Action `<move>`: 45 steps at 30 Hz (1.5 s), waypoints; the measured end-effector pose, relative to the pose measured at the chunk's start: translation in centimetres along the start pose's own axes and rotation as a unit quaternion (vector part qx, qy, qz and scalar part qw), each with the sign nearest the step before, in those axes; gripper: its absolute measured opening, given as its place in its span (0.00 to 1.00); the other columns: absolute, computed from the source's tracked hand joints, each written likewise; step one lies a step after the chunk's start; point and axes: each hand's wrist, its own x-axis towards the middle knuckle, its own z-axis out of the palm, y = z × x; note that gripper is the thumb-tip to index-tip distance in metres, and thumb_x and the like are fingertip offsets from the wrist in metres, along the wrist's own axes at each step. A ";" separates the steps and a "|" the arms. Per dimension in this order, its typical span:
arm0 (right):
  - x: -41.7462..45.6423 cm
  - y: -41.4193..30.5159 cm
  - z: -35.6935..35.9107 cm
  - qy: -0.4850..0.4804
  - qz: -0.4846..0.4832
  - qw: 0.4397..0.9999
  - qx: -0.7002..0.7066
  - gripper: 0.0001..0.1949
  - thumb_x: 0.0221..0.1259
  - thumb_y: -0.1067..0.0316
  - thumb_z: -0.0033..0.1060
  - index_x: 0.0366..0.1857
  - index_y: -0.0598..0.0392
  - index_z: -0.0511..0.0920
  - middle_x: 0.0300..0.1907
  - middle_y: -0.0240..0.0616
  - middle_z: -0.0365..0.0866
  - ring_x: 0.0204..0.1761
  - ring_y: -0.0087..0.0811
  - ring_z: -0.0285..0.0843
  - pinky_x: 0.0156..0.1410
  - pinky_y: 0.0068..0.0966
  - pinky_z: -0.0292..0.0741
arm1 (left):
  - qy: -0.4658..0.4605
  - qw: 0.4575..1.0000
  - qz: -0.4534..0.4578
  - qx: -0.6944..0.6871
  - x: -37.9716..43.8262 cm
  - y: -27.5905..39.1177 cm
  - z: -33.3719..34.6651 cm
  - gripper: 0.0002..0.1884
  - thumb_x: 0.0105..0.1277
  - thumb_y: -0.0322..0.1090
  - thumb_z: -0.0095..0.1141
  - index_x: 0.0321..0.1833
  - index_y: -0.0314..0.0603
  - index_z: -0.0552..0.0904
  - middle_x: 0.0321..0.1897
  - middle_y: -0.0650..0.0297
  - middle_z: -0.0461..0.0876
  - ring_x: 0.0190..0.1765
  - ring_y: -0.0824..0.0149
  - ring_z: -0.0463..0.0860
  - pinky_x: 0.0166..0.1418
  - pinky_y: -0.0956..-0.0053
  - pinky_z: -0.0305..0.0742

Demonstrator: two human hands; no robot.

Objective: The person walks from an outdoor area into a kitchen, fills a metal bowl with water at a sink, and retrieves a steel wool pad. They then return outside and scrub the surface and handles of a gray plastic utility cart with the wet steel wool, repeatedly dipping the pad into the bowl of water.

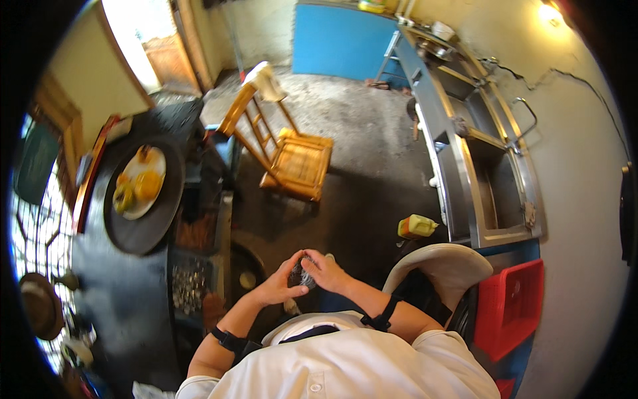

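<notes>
A grey steel-wool scouring pad (308,281) sits between my two hands, in front of my white shirt (339,359). My left hand (280,285) grips it from the left, fingertips bent over its far side. From the right, my right hand (326,273) presses on it with the fingers curled across the top. Parts of the pad are hidden behind the fingers of both hands. Black straps (383,315) circle my forearms near the elbows.
A bamboo chair (299,159) with a cloth on its back stands ahead. Left is a dark counter (127,279) bearing a plate (155,164) of fruit. At right are a steel sink (478,237), a yellow-green jug (422,227), a round-topped seat (448,259) and a red crate (486,319).
</notes>
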 end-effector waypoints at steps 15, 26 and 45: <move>6.3 10.0 -30.6 0.251 0.057 0.945 0.204 0.27 0.77 0.45 0.37 0.60 0.60 0.72 0.52 0.45 0.80 0.45 0.29 0.81 0.52 0.26 0.77 | -0.007 0.845 -0.107 -0.523 36.3 11.3 -1.3 0.33 0.72 0.65 0.30 0.61 0.46 0.73 0.46 0.50 0.82 0.25 0.64 0.77 0.21 0.75 0.68; 7.7 18.2 -41.9 0.443 0.148 0.875 0.127 0.21 0.73 0.53 0.47 0.36 0.62 0.83 0.33 0.41 0.86 0.34 0.31 0.83 0.43 0.27 0.77 | -0.056 0.867 -0.177 -0.462 58.6 10.6 1.0 0.32 0.76 0.61 0.27 0.64 0.43 0.72 0.52 0.50 0.82 0.37 0.60 0.85 0.38 0.66 0.83; 24.0 20.3 -73.0 0.548 0.276 0.786 -0.078 0.19 0.59 0.60 0.64 0.52 0.58 0.78 0.48 0.47 0.82 0.45 0.44 0.83 0.51 0.35 0.78 | -0.246 0.923 -0.188 -0.227 101.0 13.7 -0.8 0.33 0.59 0.48 0.62 0.64 0.37 0.69 0.49 0.56 0.79 0.44 0.60 0.83 0.47 0.67 0.80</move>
